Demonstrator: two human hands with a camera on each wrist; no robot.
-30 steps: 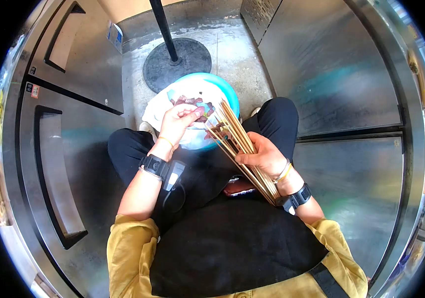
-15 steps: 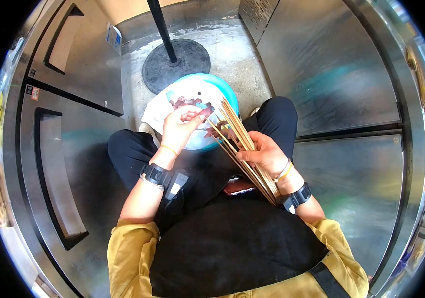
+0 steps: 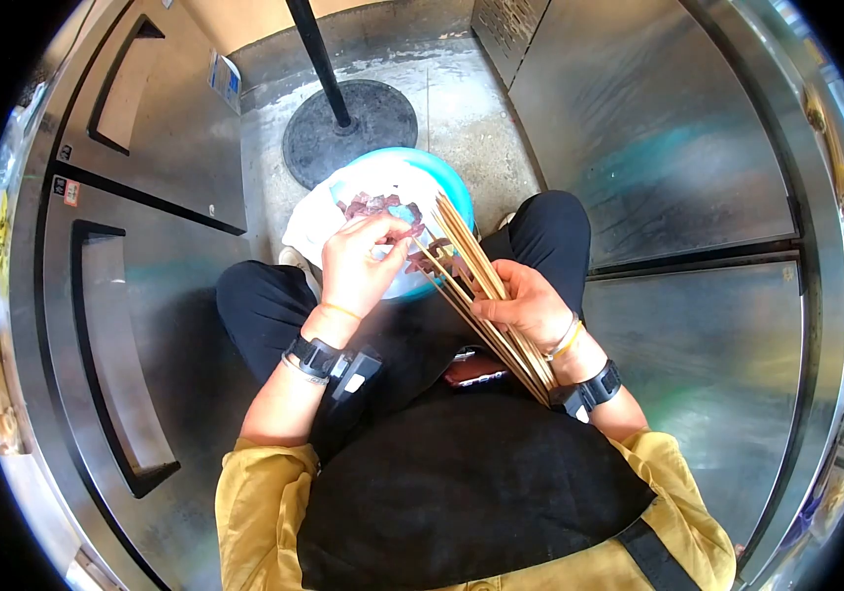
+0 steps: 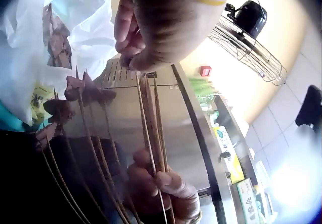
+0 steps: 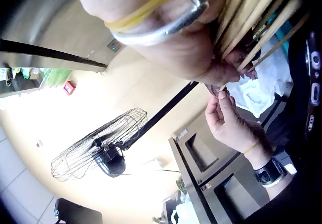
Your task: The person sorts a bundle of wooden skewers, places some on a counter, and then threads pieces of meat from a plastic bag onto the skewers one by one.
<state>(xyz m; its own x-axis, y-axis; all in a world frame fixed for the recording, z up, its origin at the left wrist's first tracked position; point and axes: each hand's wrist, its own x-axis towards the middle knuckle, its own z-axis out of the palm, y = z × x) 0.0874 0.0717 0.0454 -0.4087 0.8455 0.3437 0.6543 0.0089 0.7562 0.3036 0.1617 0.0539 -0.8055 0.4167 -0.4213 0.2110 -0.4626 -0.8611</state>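
My left hand (image 3: 358, 266) pinches a small piece of dark red meat (image 5: 215, 89) between thumb and fingers, right at a skewer's tip. My right hand (image 3: 528, 303) grips a bundle of thin wooden skewers (image 3: 468, 241) whose points lean up toward the left hand. In the left wrist view, several of these skewers carry meat pieces (image 4: 75, 87) near their tips, while others by the left fingers are bare. Below both hands, more cut meat (image 3: 371, 204) lies in a white plastic bag (image 3: 311, 225) spread inside a blue basin (image 3: 457, 182).
The basin stands on the floor between my knees. Behind it is the round black base (image 3: 368, 123) of a standing fan (image 5: 108, 153). Steel cabinets (image 3: 146, 325) with recessed handles line the left side, and more steel doors (image 3: 698, 364) the right.
My left hand has brought the meat piece from above the bag toward me and onto the skewer tips. The right hand keeps its grip on the skewers almost unmoved.
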